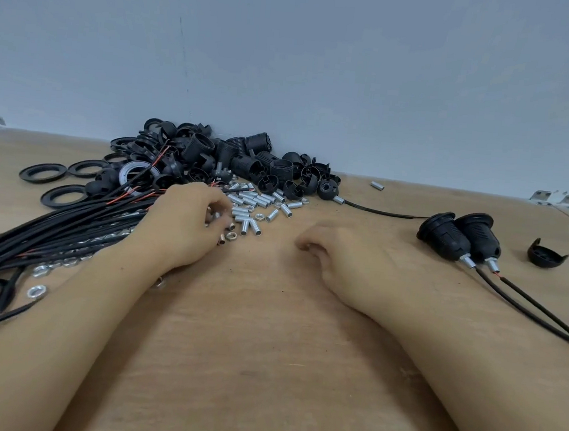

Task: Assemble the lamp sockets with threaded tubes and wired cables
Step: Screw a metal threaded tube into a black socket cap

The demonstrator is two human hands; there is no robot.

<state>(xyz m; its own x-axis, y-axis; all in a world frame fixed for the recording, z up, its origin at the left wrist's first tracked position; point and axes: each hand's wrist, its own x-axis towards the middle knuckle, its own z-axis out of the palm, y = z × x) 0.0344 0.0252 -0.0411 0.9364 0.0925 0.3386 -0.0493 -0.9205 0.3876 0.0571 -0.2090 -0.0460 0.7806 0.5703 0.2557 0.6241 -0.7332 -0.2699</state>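
Head view, status of assy: two finished black plastic lamp sockets, each w/ a silver threaded tube at the base and a black cable trailing toward the near right edge, lie side by side at right on the tan wooden bench. A third black socket base w/ tube and cable lies by the parts heap; judged part-built. One loose black cap sits right of the finished pair.

Remaining stock is large: heap of black socket shells and rings at rear, scatter of short silver threaded tubes in front of it, bundle of black wired cables at left, silver hex nuts near them.

Left hand fingers curl onto the tubes, pinching one. Right hand rests on bench, loosely curled, holding nothing.

Judgement: early in the batch; next unit just starting at tube pick.
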